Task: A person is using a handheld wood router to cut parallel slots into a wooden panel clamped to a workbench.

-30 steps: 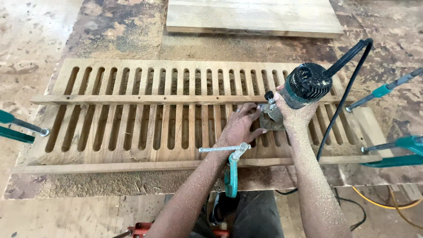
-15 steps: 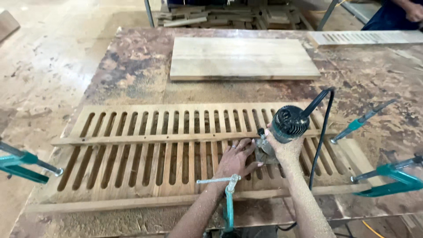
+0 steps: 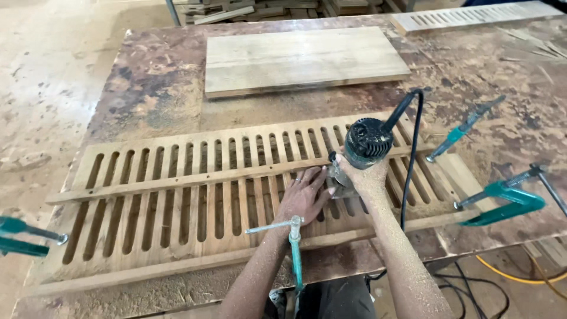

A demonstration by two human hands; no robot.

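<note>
router gripped in right hand fingers; left hand fingers spread flat on slatted panel.

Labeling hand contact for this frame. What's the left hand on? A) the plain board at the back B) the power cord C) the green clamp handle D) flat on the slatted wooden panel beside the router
D: the left hand lies flat, fingers spread, on the slatted wooden panel next to the router, which the right hand grips.
</note>
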